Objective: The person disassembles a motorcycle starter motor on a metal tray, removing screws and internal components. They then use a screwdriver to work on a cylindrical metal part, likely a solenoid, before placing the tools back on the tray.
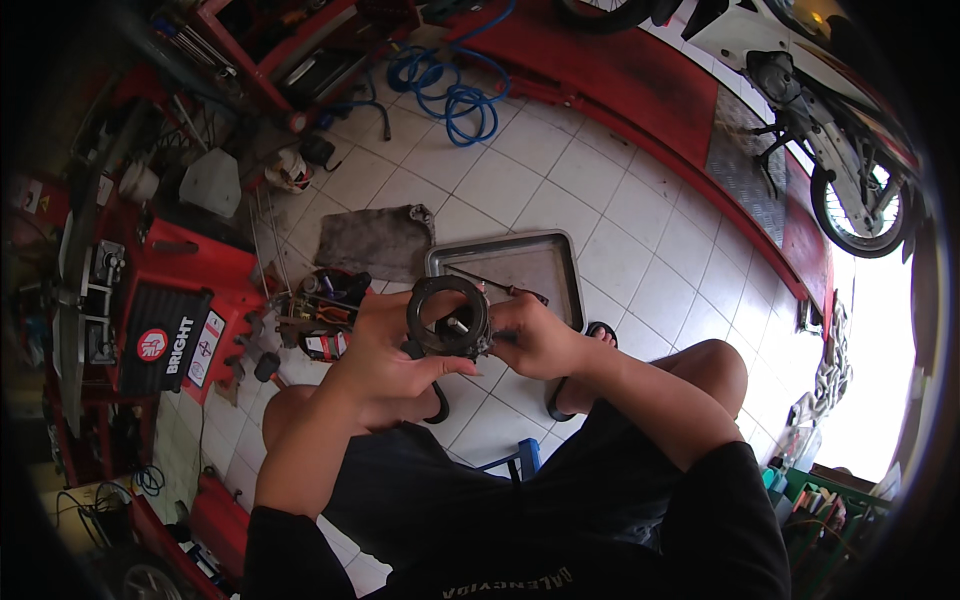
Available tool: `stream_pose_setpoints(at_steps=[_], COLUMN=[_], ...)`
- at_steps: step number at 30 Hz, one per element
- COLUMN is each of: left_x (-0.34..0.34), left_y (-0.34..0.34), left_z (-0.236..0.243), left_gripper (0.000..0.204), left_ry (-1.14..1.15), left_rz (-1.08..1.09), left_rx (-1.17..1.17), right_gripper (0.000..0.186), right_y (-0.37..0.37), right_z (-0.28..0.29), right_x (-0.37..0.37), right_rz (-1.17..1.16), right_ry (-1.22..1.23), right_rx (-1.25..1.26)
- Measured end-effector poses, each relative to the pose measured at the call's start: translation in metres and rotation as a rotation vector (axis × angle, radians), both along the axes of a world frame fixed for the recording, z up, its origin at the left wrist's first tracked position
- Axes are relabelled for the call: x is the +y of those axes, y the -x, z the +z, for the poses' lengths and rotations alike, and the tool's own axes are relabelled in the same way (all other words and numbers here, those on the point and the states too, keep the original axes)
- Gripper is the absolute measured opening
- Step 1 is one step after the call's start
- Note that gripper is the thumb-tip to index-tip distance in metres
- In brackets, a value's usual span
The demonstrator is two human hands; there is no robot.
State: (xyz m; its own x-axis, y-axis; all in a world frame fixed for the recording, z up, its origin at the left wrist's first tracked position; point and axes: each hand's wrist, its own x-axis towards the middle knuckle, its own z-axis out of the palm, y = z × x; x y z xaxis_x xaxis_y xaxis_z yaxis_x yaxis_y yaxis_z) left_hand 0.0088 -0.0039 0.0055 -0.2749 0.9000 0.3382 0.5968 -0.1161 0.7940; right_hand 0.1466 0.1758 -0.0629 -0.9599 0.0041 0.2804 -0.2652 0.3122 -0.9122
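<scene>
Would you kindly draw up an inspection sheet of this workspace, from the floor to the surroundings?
Surface: pale tiled floor.
Work things: round metal part, held up; tool lying in a tray.
Clutter: cloth beyond the hands; mallet at left.
Hands: left hand grips the part's left side, right hand its right; some fingertips hidden.
Cables: blue hose, coiled on the floor.
Surroundings: red machine at left; motorcycle at upper right.

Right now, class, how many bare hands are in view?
2: left hand at the left of the dark ring-shaped metal part, right hand at its right. No others show.
</scene>
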Motion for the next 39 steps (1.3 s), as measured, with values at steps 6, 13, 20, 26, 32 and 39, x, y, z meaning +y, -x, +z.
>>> stream_pose_setpoints(at_steps=[6,13,20,26,32,39], left_x=[-0.007,0.002,-0.001,0.000,-0.001,0.002], left_y=[-0.015,-0.013,-0.005,-0.006,0.001,0.004], left_z=[0.009,0.018,0.013,0.011,-0.001,-0.015], left_gripper=[0.067,0.062,0.070,0.070,0.068,0.065], left_ry=[0.021,-0.159,-0.141,-0.042,-0.015,0.022], left_rz=[0.029,0.021,-0.063,-0.019,-0.016,-0.069], left_rx=[-0.024,-0.093,-0.084,-0.144,-0.181,-0.287], right_gripper=[0.024,0.029,0.025,0.041,0.044,0.053], right_y=[-0.006,0.001,-0.006,-0.008,-0.001,-0.001], right_z=[-0.004,0.010,0.038,0.009,0.018,0.012], right_x=[-0.015,-0.013,-0.005,0.008,-0.008,0.006], right_rz=[-0.169,-0.065,-0.130,0.098,0.008,0.138], right_ry=[-0.078,0.034,-0.002,0.000,0.250,0.236], right_rx=[0.008,0.195,-0.158,-0.150,-0.171,-0.480])
